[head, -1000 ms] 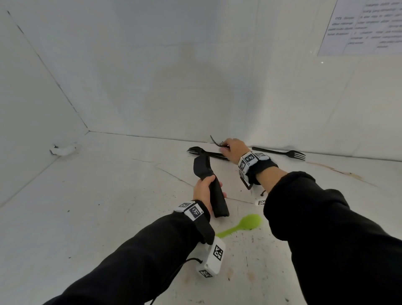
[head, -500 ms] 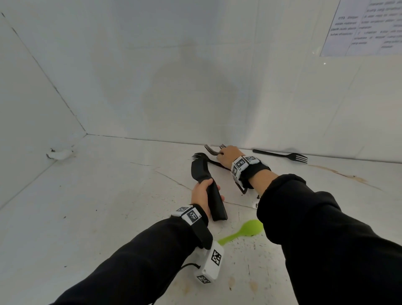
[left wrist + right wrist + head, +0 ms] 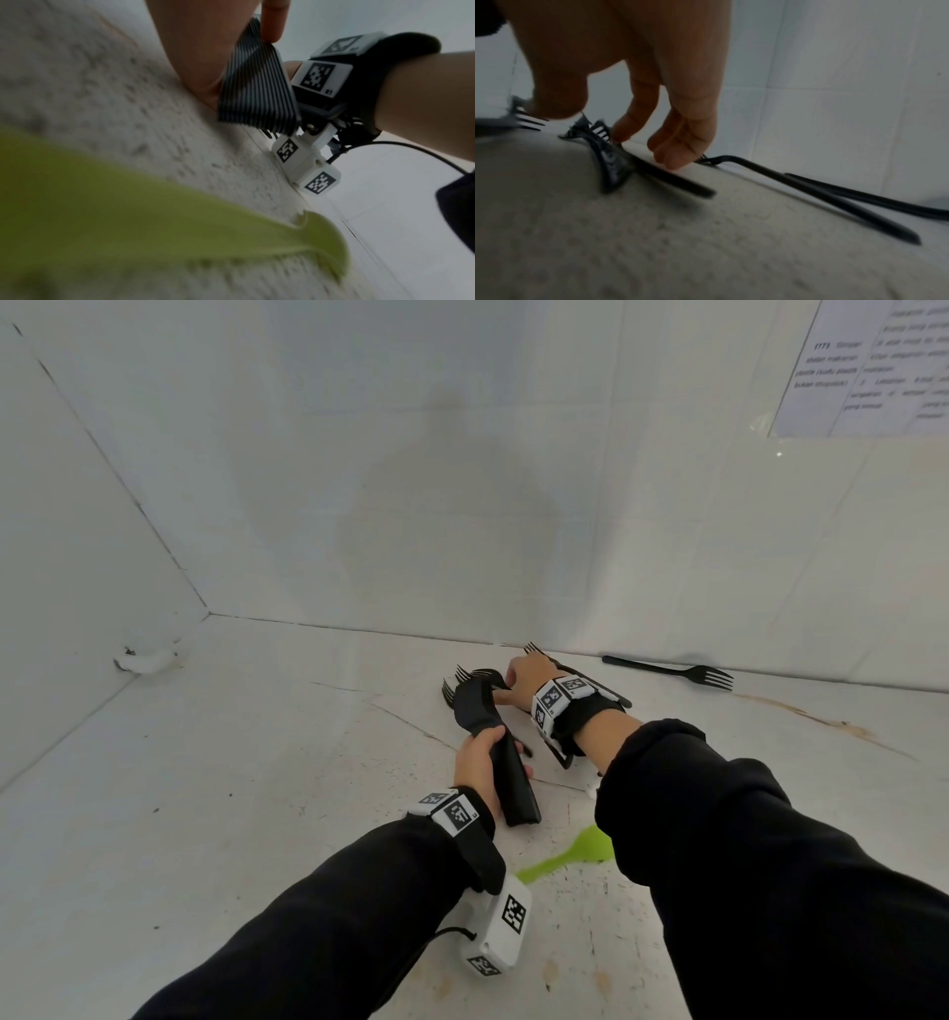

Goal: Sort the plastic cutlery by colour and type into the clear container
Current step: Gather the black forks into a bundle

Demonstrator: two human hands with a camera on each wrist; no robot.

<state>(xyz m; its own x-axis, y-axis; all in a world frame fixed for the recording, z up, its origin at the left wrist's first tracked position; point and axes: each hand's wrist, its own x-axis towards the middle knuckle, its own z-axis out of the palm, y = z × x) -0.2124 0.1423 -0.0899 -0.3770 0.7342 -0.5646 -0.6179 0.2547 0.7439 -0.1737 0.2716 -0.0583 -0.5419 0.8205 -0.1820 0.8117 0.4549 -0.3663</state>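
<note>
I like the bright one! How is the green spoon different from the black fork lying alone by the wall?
The green spoon is lime green; the lone black fork is black. The spoon ends in a rounded bowl, the fork in prongs. The spoon lies near the person, partly hidden under the right sleeve; the fork lies far off against the wall. Both lie flat, untouched by either hand.

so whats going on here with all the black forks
A person is gathering black plastic cutlery on a white table. The left hand grips a thick stack of black cutlery by the handles. The right hand reaches down with curled fingers among loose black forks near the wall. Another black fork lies farther right, and a green spoon lies near the arms. No clear container is in view.
</note>
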